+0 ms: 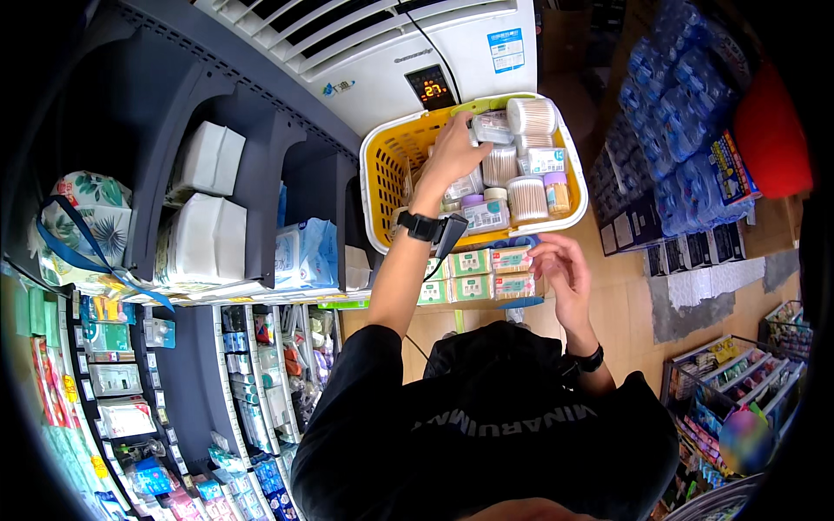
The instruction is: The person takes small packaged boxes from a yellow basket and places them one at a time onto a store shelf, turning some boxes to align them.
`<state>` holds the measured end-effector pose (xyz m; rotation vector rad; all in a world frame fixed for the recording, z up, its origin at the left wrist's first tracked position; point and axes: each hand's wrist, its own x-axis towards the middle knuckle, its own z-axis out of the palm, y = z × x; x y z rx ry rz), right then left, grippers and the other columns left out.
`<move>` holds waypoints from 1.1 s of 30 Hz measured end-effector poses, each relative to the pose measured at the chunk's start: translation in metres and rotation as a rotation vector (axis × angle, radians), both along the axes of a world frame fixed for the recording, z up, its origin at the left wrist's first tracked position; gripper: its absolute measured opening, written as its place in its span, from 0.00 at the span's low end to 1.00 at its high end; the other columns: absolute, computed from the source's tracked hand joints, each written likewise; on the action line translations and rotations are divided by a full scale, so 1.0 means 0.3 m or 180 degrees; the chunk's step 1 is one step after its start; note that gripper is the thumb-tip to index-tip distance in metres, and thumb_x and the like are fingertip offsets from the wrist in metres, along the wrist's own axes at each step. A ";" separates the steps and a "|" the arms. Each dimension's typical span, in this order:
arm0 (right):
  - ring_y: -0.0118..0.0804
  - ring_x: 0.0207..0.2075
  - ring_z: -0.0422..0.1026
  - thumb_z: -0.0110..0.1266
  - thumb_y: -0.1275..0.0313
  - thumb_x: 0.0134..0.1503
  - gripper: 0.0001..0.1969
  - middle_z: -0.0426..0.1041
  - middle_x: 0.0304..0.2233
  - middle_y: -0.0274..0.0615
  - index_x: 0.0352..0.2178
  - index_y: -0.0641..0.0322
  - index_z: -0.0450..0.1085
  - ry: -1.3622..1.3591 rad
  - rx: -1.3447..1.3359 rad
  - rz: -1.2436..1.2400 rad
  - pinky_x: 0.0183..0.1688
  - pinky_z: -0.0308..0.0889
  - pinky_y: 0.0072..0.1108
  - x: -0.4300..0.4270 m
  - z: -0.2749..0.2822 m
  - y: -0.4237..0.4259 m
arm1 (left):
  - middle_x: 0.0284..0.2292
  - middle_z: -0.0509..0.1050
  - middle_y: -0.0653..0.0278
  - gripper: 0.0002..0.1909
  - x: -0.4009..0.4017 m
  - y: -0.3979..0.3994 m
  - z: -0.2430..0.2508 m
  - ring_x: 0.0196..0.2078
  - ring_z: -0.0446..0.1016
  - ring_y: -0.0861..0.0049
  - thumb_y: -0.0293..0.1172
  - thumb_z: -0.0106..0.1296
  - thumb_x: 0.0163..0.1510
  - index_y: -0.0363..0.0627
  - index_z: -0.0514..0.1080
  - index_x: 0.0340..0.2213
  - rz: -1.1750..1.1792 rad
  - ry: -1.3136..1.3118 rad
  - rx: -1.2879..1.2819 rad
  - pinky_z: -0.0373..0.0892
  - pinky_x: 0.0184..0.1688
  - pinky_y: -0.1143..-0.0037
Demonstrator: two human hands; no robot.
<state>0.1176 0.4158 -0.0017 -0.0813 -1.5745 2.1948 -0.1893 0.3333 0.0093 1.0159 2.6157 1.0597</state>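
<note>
A yellow plastic basket with a white rim (369, 195) holds round tubs of cotton swabs (527, 198), small clear plastic boxes and lidded containers. My left hand (454, 151) reaches over the basket, its fingers spread at a clear plastic box (493, 128) near the far rim; whether they grip it cannot be told. My right hand (561, 264) is raised below the basket's near right corner, fingers loosely curled, beside stacked small packs (512, 259) with green and pink labels. Other packs with green labels (470, 263) stand in the same rows. Both wrists wear black bands.
A white air conditioner (472, 49) with a lit display stands behind the basket. Grey shelves (260, 215) with tissue packs (205, 238) run along the left. Shrink-wrapped bottles (684, 130) are stacked at right, with wire display racks (736, 384) lower down.
</note>
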 end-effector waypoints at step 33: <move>0.26 0.39 0.71 0.45 0.80 0.66 0.17 0.75 0.45 0.41 0.57 0.67 0.63 -0.0162 -0.0034 0.0301 0.45 0.67 0.19 -0.016 -0.066 0.104 | 0.48 0.75 0.57 0.31 0.159 -0.162 0.040 0.52 0.74 0.63 0.35 0.68 0.47 0.43 0.72 0.52 0.0529 0.0327 0.0506 0.62 0.57 0.60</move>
